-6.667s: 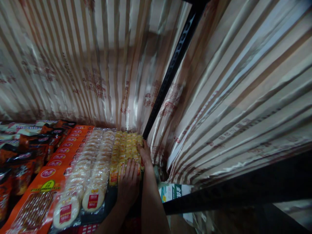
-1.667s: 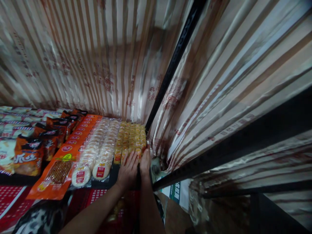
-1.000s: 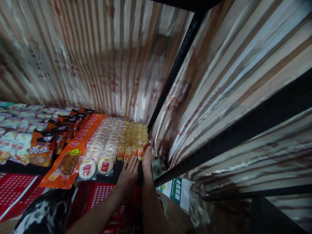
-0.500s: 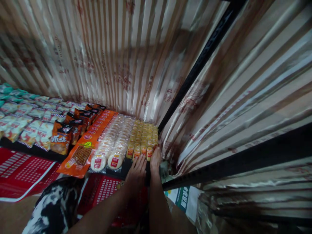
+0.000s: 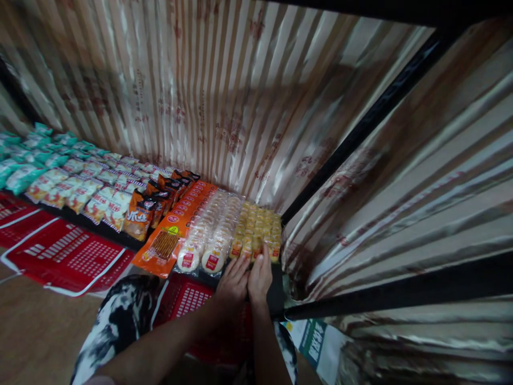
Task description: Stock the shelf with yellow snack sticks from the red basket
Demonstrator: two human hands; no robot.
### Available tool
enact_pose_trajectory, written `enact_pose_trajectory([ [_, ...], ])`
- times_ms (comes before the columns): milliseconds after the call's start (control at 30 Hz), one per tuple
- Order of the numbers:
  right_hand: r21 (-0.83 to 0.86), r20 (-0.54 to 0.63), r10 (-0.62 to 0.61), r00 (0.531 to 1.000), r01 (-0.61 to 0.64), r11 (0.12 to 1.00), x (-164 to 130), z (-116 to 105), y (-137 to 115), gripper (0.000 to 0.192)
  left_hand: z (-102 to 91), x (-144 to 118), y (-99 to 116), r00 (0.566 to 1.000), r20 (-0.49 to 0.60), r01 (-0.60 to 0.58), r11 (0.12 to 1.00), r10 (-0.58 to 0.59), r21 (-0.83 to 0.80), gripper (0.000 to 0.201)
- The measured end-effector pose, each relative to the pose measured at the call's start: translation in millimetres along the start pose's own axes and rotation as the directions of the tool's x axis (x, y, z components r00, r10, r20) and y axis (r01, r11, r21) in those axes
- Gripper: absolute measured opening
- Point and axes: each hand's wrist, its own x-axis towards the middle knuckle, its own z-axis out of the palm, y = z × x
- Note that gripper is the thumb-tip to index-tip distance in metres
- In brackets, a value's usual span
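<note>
Left hand [image 5: 233,279] and right hand [image 5: 260,275], fingers extended flat and grasping nothing, rest at the near end of the yellow snack packets [image 5: 258,235]. Packet rows run away from the fingers; the right hand is nearer.

hands: 2 (left [image 5: 233,282], right [image 5: 260,275]) | yellow snack rows [image 5: 258,230]: 4 | round cake rows [image 5: 212,232]: 2 | red baskets [image 5: 68,259]: 2

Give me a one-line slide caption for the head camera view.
Both hands, left hand and right hand, rest at the front of rows of small yellow wrapped snack packets on a dark shelf.
</note>
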Motion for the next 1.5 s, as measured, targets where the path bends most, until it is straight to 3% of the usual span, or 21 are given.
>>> enact_pose_trajectory([
  [100,0.006,0.027,-0.047,0.999,0.047,0.999,-14,10,-16,0.052,-26.4,-12,-25,0.997,-0.076,0.013,1.000,-0.014,-0.018,0.039],
  [200,0.007,0.064,-0.180,0.982,0.180,0.984,-26,24,-28,0.045,-52.9,-27,-55,0.992,-0.115,0.050,0.998,-0.045,0.036,0.043],
  [333,-0.022,0.082,-0.311,0.947,0.314,0.949,-39,41,-37,0.039,-71.2,-56,-86,0.966,-0.141,0.236,0.959,-0.214,0.159,0.046],
  [533,-0.115,0.115,-0.297,0.948,0.310,0.944,-59,56,-36,0.042,-63.0,-88,-105,0.944,-0.122,0.329,0.914,-0.308,0.237,0.051],
  [833,-0.133,0.177,-0.295,0.939,0.319,0.938,-67,58,-28,0.045,-44.3,-82,-112,0.956,-0.153,0.278,0.938,-0.250,0.209,0.049],
  [1167,-0.131,0.190,-0.311,0.931,0.338,0.932,-67,56,-26,0.047,-44.3,-78,-117,0.965,-0.179,0.225,0.954,-0.190,0.199,0.050],
  [1500,-0.126,0.212,-0.282,0.936,0.312,0.942,-67,53,-26,0.050,-44.3,-80,-120,0.971,-0.125,0.229,0.950,-0.205,0.212,0.047],
])
